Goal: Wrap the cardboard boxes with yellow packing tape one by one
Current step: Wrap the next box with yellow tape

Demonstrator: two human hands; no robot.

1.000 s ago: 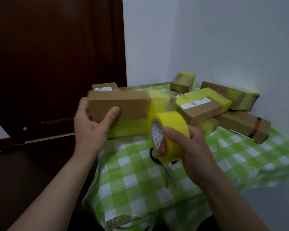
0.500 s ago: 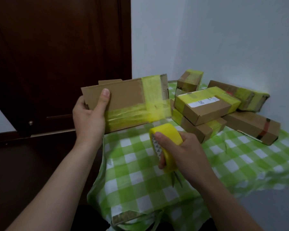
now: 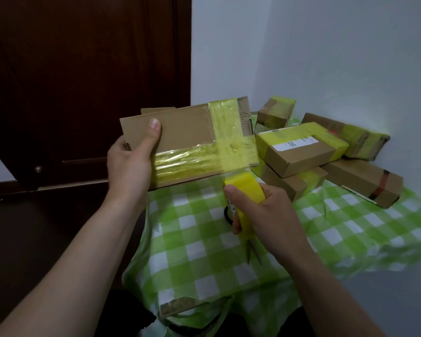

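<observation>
The box (image 3: 180,132) has tipped up and the roll (image 3: 247,188) has dropped beneath its lower edge! The left hand (image 3: 129,164) clamps the box's left end, thumb on the face, holding it above the table (image 3: 199,239) so the tape (image 3: 229,142) can pass under; the right hand (image 3: 265,215) curls round the roll, pulling it taut.

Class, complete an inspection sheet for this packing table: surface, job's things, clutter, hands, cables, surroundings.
Surface: green-and-white checked tablecloth, rumpled at the front.
Job's things: flat brown cardboard box, partly banded in yellow tape, held up; yellow packing tape roll below it, strip joined to the box; pile of taped cardboard boxes in the far corner.
Clutter: black-handled scissors on the cloth, partly behind the right hand.
Hands: left hand grips the box's end; right hand grips the roll.
Cables: nothing seen.
Surroundings: dark brown wooden door at left, white walls.
</observation>
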